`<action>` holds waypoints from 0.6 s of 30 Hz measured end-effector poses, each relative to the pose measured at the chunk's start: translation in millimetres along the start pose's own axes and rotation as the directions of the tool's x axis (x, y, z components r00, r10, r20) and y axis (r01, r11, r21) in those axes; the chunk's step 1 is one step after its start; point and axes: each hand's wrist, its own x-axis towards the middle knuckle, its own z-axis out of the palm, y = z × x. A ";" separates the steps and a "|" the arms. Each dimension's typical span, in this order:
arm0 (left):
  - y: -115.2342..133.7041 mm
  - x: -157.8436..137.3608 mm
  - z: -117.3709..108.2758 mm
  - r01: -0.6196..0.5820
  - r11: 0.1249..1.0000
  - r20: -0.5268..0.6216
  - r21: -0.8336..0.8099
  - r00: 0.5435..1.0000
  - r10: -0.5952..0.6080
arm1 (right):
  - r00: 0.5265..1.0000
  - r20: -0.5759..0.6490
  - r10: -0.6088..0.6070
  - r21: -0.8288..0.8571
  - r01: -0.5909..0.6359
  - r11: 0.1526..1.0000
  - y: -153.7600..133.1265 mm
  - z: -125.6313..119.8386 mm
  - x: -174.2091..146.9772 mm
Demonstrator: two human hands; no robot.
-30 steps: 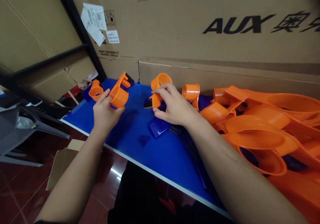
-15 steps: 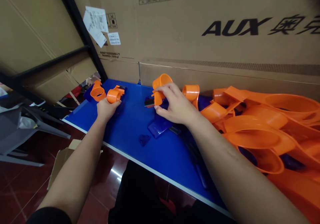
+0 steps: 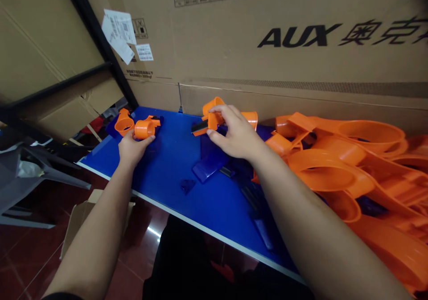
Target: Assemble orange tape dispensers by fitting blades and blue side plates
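My left hand [image 3: 131, 149] is closed around an orange tape dispenser [image 3: 144, 130] near the far left end of the blue table. The ring of this dispenser faces me, and its dark end points right. Just left of it lies another orange ring-shaped piece [image 3: 124, 124]. My right hand [image 3: 236, 135] pinches a second orange tape dispenser [image 3: 211, 121] between thumb and fingers, above the table's back part. Its black-edged strip points left, while my fingers hide part of its body. Below it rest flat dark blue plastic pieces [image 3: 210, 165].
A large pile of orange dispensers [image 3: 334, 170] fills the right side. A cardboard box wall [image 3: 217, 55] stands behind the blue table [image 3: 160, 166]. A small blue piece [image 3: 187, 186] lies near the middle. On the left are a grey stool [image 3: 50, 166] and an open carton [image 3: 75, 219].
The view has shifted slightly right. In my right hand the dispenser has turned, so more of its black-edged strip shows. My left hand keeps hold of its dispenser, with the ring turned somewhat.
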 end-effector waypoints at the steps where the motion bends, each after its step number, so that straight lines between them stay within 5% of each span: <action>1: 3.1 -10.3 -2.2 -0.005 1.000 -0.048 0.011 0.999 0.006 | 1.000 -0.002 0.015 0.020 -0.015 1.000 0.5 -1.2 0.2; 4: 20.4 -53.6 -2.9 -0.057 0.997 -0.318 0.054 0.945 0.071 | 0.999 -0.006 0.049 0.083 -0.049 0.995 3.2 -3.9 1.1; 6: 38.8 -83.8 3.0 -0.253 0.967 -0.407 -0.033 0.887 0.218 | 0.998 -0.007 0.057 0.140 -0.055 0.989 5.2 -5.2 2.2; 10: 85.6 -111.7 23.9 -0.718 0.678 -0.397 -0.154 0.674 0.623 | 0.997 0.007 0.081 0.336 -0.079 0.939 2.7 -12.9 5.7; 13: 120.1 -102.8 37.8 -0.804 0.540 -0.363 -0.247 0.594 0.718 | 0.991 0.042 0.129 0.384 -0.135 0.913 -8.9 -28.2 8.1; 18: 165.0 -88.8 52.2 -0.831 0.409 -0.377 -0.378 0.542 0.751 | 0.986 0.021 0.168 0.369 -0.164 0.915 -30.7 -57.7 7.7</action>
